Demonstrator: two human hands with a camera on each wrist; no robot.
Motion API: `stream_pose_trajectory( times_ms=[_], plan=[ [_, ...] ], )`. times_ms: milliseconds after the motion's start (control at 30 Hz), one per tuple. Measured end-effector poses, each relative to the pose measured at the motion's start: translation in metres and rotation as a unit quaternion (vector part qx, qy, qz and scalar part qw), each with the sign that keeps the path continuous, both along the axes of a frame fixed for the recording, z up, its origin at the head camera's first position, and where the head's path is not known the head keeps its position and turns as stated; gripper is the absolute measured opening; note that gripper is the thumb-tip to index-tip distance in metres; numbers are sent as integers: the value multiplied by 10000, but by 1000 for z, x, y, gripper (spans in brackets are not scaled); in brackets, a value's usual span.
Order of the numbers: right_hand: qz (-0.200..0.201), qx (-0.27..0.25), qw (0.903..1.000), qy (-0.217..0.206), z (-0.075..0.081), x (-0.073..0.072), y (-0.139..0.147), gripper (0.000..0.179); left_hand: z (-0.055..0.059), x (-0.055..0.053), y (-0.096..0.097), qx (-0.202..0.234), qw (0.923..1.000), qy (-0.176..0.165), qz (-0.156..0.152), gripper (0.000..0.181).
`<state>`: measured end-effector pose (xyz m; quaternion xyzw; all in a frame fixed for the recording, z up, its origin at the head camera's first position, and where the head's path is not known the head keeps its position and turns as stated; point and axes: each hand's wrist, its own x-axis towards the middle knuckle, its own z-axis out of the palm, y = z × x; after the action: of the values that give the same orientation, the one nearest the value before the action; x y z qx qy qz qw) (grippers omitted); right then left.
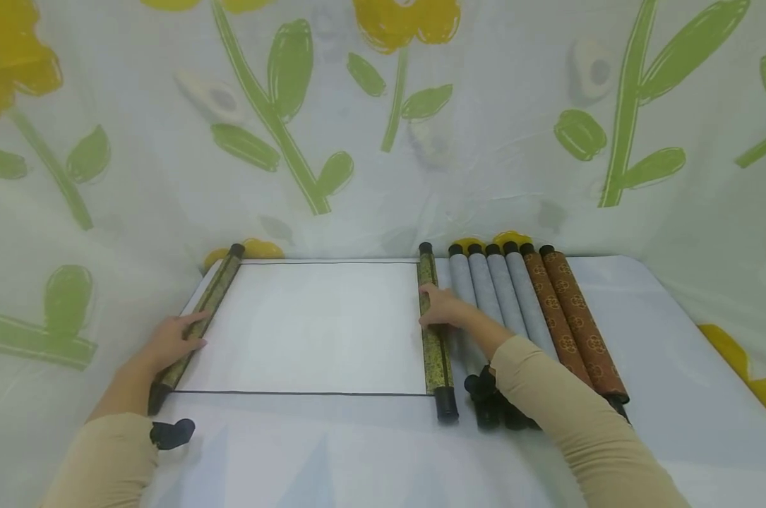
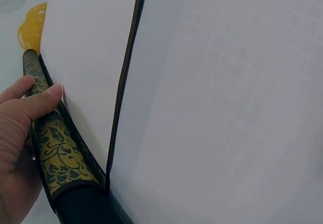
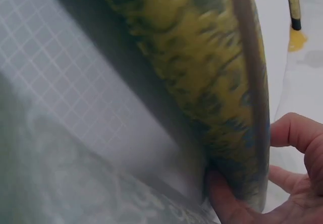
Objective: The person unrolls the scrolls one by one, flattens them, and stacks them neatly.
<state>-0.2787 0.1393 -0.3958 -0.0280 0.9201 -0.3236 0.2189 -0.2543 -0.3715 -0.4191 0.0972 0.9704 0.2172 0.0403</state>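
Observation:
A hanging scroll (image 1: 306,328) lies unrolled, its blank white sheet bordered by thin dark lines. Each end has a green-gold patterned roller with black knobs. My left hand (image 1: 169,342) grips the left roller (image 1: 212,293); in the left wrist view the thumb crosses the patterned cloth (image 2: 63,148). At the other end, my right hand (image 1: 445,308) holds the right roller (image 1: 436,360) around its middle. The right wrist view shows thumb and fingers on opposite sides of that roller (image 3: 202,67), close up and blurred.
Right of the open scroll, several rolled grey scrolls (image 1: 527,296) and two brown patterned ones (image 1: 576,310) lie side by side, partly behind my right forearm. White cloth (image 1: 618,303) covers the table. A curtain with flowers (image 1: 484,141) hangs behind.

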Motion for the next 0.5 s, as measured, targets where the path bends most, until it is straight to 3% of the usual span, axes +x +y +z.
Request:
stream_pose_trajectory(
  times_ms=[167,500],
  plan=[
    [43,84,9999,-69,4,2,2,74,3,2,-2,-33,9999,145,49,49],
    [290,951,9942,400,8,5,2,86,-2,7,-11,-185,9991,376,72,50]
  ],
)
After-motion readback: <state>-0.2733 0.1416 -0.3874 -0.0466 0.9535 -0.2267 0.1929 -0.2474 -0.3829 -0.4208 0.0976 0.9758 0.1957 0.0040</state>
